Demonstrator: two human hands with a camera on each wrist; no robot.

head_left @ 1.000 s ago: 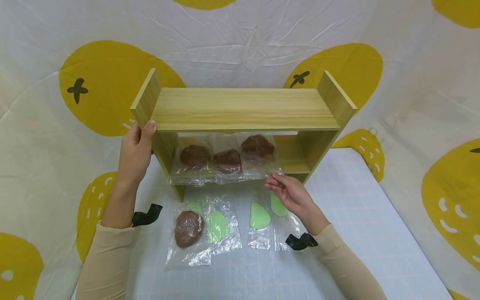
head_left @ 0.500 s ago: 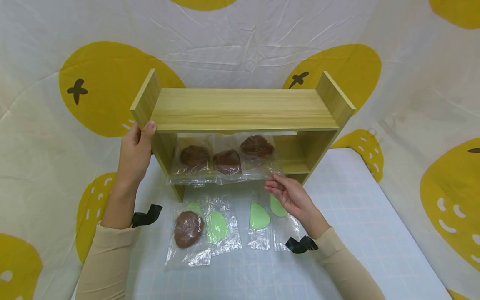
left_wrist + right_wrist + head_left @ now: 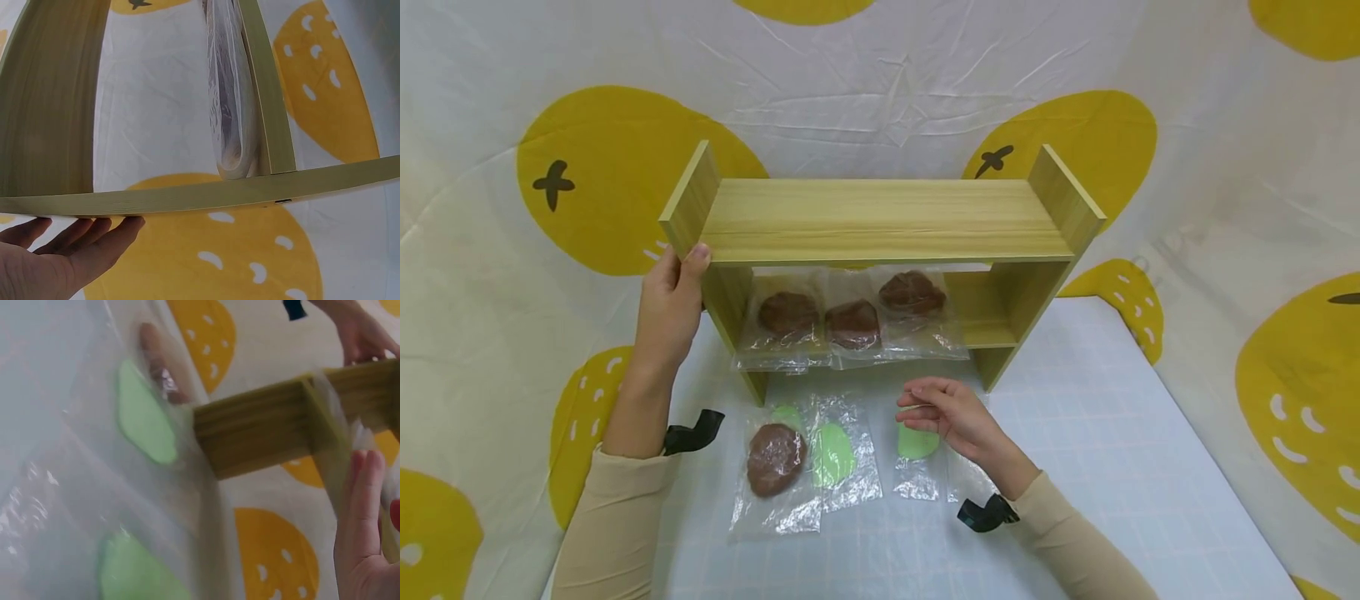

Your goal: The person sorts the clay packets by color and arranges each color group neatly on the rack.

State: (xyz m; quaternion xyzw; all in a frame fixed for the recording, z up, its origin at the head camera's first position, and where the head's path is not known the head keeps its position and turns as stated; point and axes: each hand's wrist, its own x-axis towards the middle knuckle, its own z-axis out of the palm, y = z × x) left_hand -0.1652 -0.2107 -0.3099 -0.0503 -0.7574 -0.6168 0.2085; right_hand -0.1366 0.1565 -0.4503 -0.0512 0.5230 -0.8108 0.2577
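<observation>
A wooden two-tier shelf (image 3: 880, 221) stands at the back of the table. My left hand (image 3: 668, 312) holds its left side panel, the thumb at the panel's front edge; in the left wrist view the fingertips (image 3: 128, 228) lie along the outer face. On the lower tier lean clear plastic bags with brown lumps (image 3: 853, 325). My right hand (image 3: 958, 421) hovers in front of the shelf, fingers loosely bent with nothing between them. Below it lie clear bags with flat green pieces (image 3: 917, 446), partly hidden by the hand.
On the table (image 3: 1105, 467), left of the right hand, another bag with a brown lump (image 3: 777, 460) overlaps a bag holding a green piece (image 3: 833, 454). A white cloth with yellow shapes (image 3: 895, 100) hangs behind the shelf.
My right hand has left the right end of the bags on the shelf and moved down and slightly left, over the green pieces. The left hand keeps its place on the shelf.
</observation>
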